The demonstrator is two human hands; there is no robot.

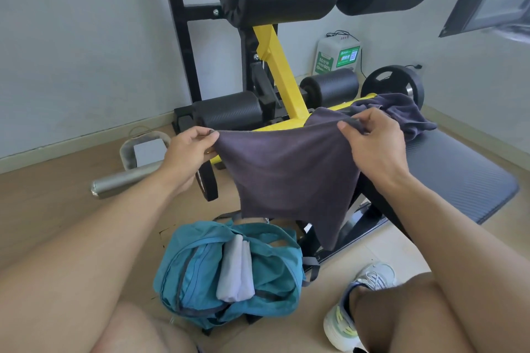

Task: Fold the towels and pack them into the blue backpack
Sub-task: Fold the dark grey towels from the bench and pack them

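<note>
A dark purple-grey towel (pixel 286 175) hangs spread in the air between my two hands. My left hand (pixel 186 152) pinches its left top corner. My right hand (pixel 372 140) pinches the top edge on the right, and the towel's far end trails back onto the bench. Below it on the floor lies the blue backpack (pixel 195 275), unzipped, with a folded light grey towel (pixel 236 269) sticking out of its opening.
A black padded bench (pixel 447 175) on a yellow frame (pixel 278 71) stands to the right and behind. A steel bar (pixel 126 180) lies on the floor at left. A weight plate (pixel 393 83) leans at the back. My knees and a sneaker (pixel 352 306) are in front.
</note>
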